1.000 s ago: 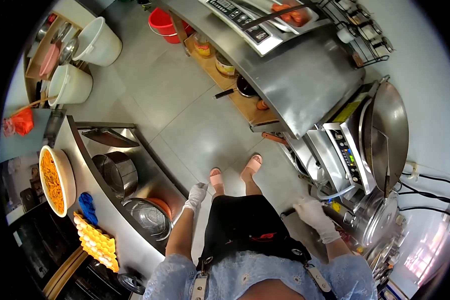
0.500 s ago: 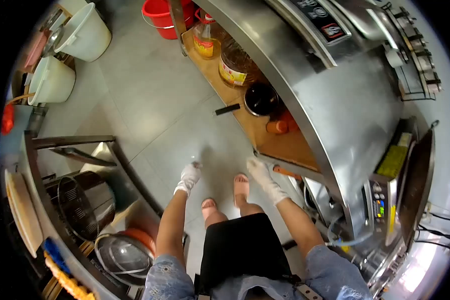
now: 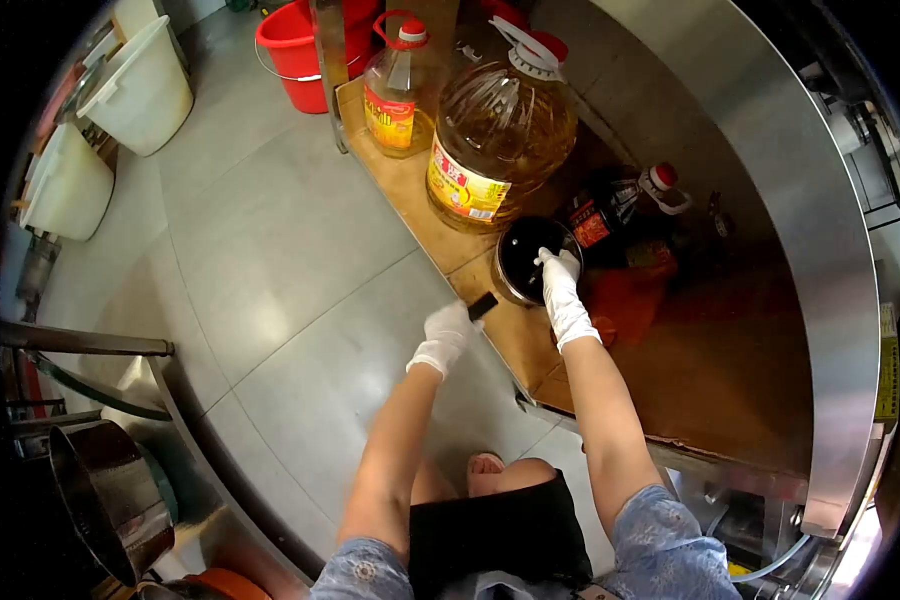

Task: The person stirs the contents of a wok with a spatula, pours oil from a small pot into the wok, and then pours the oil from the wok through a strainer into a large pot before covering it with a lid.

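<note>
A pot [image 3: 510,285] with steel sides and a shiny dark top stands near the front edge of the low shelf. Its black handle [image 3: 483,306] juts out over the floor. My left hand [image 3: 446,336], in a white glove and a little blurred, is closed around the outer end of this handle. Above the pot, my white-gloved right hand [image 3: 560,272] has its fingers pinched at the middle of the dark lid [image 3: 523,248]. The knob itself is mostly hidden by those fingers.
Beside the pot stands a big oil jug [image 3: 500,140], with a smaller oil bottle [image 3: 395,105] farther left. Behind it lies a dark sauce bottle [image 3: 610,210]. The steel counter edge [image 3: 810,180] overhangs the shelf [image 3: 450,245]. Red buckets [image 3: 295,60] stand beyond.
I have bent down closer to the low shelf. Both hands have moved from above the floor to the pot, the left onto its handle and the right onto its lid.
</note>
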The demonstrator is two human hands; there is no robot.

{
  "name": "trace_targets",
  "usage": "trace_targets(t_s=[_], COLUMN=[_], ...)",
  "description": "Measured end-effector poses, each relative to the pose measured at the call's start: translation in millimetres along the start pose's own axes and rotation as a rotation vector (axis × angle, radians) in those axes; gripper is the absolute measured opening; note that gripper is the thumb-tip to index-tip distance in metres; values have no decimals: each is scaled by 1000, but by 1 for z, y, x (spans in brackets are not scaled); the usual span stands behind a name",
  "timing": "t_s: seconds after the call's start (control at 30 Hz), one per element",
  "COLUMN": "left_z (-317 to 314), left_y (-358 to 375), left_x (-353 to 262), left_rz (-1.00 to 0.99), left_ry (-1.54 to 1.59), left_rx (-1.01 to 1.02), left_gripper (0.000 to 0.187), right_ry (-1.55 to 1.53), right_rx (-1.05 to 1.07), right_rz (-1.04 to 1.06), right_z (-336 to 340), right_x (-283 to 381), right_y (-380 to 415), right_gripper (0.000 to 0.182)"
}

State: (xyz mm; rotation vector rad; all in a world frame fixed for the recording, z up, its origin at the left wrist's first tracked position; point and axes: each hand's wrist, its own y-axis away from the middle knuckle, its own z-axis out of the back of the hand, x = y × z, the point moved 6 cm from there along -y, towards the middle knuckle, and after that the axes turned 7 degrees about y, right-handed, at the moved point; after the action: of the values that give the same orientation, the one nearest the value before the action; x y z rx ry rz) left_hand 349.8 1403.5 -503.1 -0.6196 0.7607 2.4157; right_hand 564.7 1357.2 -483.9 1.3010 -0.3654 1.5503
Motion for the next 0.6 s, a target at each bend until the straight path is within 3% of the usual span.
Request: trace_targets(t_s=[0.07, 0.1, 0.13, 0.17, 0.27, 0.4, 0.53, 0.57, 0.6], left_z=[-36, -41, -45, -49, -79, -39, 22, 37, 51], left_y=[12, 20, 30, 41, 61, 136, 226, 251, 274], left_x=[11, 9, 0, -8, 5, 20, 34, 35, 36], left_rz=[255, 250, 233, 218, 265, 257, 388, 429, 469], left_ry=[854, 858, 977, 1097, 1063, 1018, 1040, 1072, 1103], left_rx=[402, 405, 408, 410, 394, 278, 247, 248, 247], left_gripper=[26, 26, 27, 28, 23, 22, 19, 18, 18], right_ry=[148, 173, 383, 383, 393, 12, 33, -2, -26], right_rx=[-81, -74, -81, -140, -196, -24, 99, 168, 227], right_rz=[107, 22, 162, 231, 314, 274, 351, 233, 247], right_z=[3, 4, 3, 7, 10, 33, 80, 91, 101], right_x=[2, -2, -42, -37, -4, 61, 90, 91, 92], right_y=[0, 3, -38, -29, 29, 143, 244, 270, 294], right_gripper=[16, 52, 50, 49, 40, 16, 18, 20, 22])
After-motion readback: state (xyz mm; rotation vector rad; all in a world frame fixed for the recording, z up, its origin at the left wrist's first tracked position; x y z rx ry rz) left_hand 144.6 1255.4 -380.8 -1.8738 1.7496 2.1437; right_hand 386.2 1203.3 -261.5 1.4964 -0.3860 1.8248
